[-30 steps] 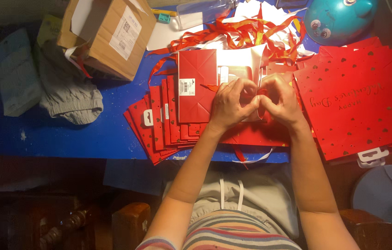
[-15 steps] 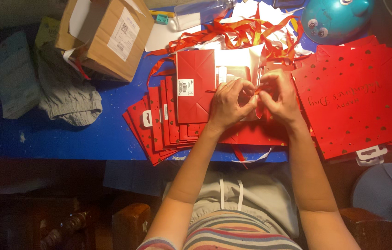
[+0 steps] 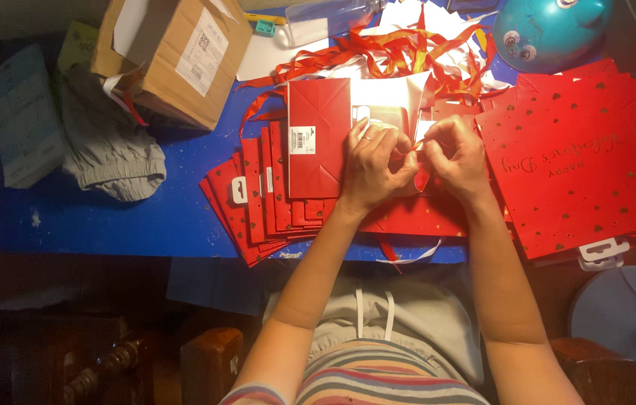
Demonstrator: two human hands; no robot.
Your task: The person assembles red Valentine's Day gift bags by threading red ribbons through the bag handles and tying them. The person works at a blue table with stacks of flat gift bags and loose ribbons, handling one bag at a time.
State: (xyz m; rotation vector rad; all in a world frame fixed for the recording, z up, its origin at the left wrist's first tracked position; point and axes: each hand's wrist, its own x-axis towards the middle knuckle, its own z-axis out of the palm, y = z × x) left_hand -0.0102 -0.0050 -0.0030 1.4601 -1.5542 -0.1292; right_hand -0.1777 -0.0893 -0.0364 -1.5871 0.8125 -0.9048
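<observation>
My left hand (image 3: 374,169) and my right hand (image 3: 454,157) meet over a flat red paper gift bag (image 3: 319,139) on the blue table (image 3: 130,214). Both pinch a thin red ribbon (image 3: 421,176) between their fingertips, and a short end hangs down between them. A ring shows on my left hand. Under and left of the hands lies a fanned stack of folded red bags (image 3: 258,199). A loose heap of red and white ribbons (image 3: 400,45) lies just beyond the hands.
A pile of red bags with gold hearts (image 3: 577,161) sits at the right. A cardboard box (image 3: 175,56) stands at the back left, with grey cloth (image 3: 108,146) beside it. A teal round toy (image 3: 550,30) and a clear bottle (image 3: 325,11) are at the back.
The hands stay over the same bag; the fingers have shifted slightly and drawn the ribbon between them.
</observation>
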